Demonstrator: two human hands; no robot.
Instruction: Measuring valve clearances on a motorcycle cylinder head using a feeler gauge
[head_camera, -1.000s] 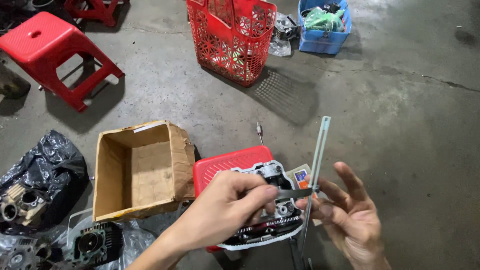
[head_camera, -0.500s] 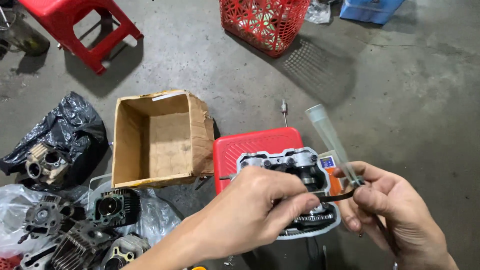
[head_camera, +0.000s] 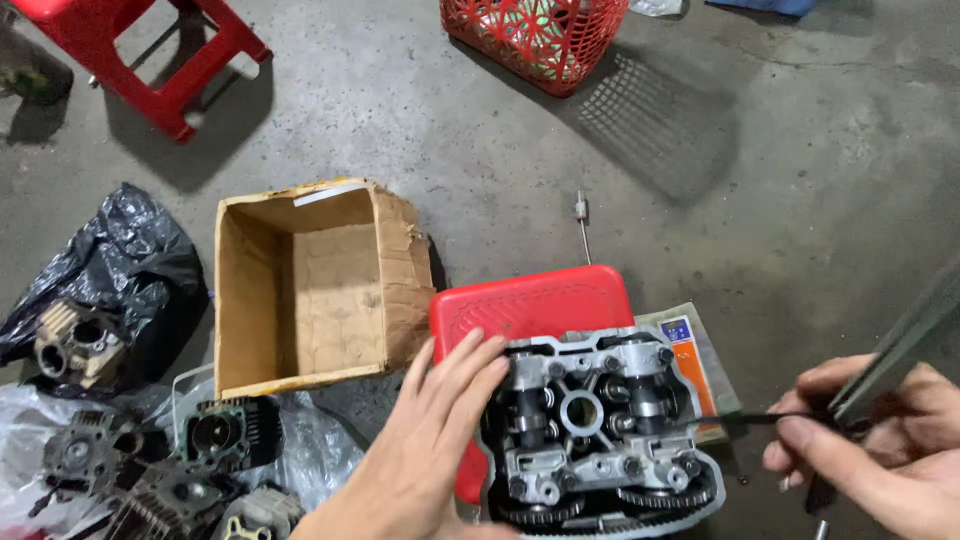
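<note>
Grey cast-metal cylinder head (head_camera: 600, 430) sits lower centre on the red plastic stool (head_camera: 530, 305). Your left hand (head_camera: 430, 450) has let go, now resting flat alongside; right hand (head_camera: 870, 450) pulled away rightward, pinching a thin dark tool (head_camera: 760, 418).

An open cardboard box (head_camera: 310, 285), red basket (head_camera: 535, 35), red stool (head_camera: 150, 45), black bag (head_camera: 110, 260).

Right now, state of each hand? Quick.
Left hand: open, fingers spread, resting flat against the left side of the engine cylinder head.
Right hand: closed, pinching a thin dark strip and a flat grey blade-like tool.
</note>
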